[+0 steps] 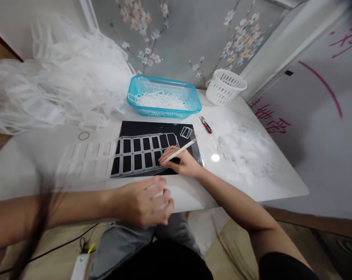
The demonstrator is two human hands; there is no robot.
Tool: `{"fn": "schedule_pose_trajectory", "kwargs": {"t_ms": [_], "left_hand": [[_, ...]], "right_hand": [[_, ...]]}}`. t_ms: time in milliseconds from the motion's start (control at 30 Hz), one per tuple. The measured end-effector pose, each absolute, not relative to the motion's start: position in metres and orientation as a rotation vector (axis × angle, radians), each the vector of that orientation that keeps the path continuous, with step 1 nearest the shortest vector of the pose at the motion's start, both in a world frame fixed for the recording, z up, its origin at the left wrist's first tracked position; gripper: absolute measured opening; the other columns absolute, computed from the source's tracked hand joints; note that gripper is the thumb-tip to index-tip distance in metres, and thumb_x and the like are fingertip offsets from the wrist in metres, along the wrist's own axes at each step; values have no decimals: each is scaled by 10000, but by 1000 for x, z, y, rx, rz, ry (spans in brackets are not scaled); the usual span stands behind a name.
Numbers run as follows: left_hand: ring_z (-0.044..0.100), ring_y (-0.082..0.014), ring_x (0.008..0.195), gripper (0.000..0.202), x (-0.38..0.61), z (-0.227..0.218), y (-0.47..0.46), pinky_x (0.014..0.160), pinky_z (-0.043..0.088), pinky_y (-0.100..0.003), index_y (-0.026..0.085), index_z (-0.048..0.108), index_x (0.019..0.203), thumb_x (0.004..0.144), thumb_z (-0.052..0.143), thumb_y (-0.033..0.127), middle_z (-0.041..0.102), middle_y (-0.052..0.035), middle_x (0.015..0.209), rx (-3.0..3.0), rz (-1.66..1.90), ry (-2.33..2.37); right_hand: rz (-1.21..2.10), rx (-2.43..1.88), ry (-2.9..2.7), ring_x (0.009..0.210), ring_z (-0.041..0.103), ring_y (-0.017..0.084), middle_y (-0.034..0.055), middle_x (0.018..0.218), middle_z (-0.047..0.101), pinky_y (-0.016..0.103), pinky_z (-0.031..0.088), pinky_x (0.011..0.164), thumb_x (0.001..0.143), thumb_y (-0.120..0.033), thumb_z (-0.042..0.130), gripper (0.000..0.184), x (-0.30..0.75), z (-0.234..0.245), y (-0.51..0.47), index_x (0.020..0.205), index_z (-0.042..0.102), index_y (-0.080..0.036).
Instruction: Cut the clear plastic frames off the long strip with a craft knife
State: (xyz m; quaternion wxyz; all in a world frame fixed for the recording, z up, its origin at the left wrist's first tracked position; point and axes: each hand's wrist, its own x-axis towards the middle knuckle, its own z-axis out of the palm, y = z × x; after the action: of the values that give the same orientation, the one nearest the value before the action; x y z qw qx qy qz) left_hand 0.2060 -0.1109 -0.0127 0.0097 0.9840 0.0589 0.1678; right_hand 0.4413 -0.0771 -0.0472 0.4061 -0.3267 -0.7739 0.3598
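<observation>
My right hand (180, 162) grips a slim, pale, pen-like tool (181, 149) slanting up to the right. It rests at the right end of a translucent plastic sheet of rectangular frames (132, 152), which lies partly over a black mat (137, 127). Two small loose white frames (186, 132) lie on the mat's upper right. My left hand (146, 200) hovers by the table's near edge, below the mat, slightly blurred. Its fingers are curled in, and whatever may be in them is hidden.
Behind the mat, a blue basket (164, 113) contains many white frames. A white basket (222, 93), red-handled cutters (205, 125) and translucent scraps (246, 151) are to the right. A large pile of frame sheets (70, 77) covers the back left, near a rubber band (83, 135).
</observation>
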Motion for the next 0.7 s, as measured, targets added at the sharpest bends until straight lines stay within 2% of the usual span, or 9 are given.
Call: {"fn": "schedule_pose_trajectory", "kwargs": {"t_ms": [100, 267, 700], "left_hand": [[673, -280, 965, 388, 204, -28, -110, 814, 553, -395, 150, 654, 1002, 957, 537, 517, 692, -99, 935, 3225, 784, -52], [684, -340, 1025, 469, 206, -36, -109, 851, 555, -403, 117, 634, 974, 947, 511, 569, 688, -127, 934, 3272, 736, 207], [669, -312, 1036, 478, 209, -40, -103, 782, 549, -352, 123, 627, 905, 953, 490, 579, 667, -113, 910, 3178, 630, 340]], "right_hand": [[882, -844, -1967, 935, 699, 202, 62, 944, 777, 436, 552, 936, 898, -288, 683, 98, 442, -48, -77, 900, 738, -207], [881, -850, -1986, 929, 702, 204, 59, 939, 776, 441, 561, 918, 901, -268, 677, 82, 441, -49, -77, 903, 736, -212], [692, -850, -2061, 907, 698, 207, 42, 924, 770, 464, 551, 920, 889, -195, 651, 75, 444, -47, -81, 911, 714, -228]]}}
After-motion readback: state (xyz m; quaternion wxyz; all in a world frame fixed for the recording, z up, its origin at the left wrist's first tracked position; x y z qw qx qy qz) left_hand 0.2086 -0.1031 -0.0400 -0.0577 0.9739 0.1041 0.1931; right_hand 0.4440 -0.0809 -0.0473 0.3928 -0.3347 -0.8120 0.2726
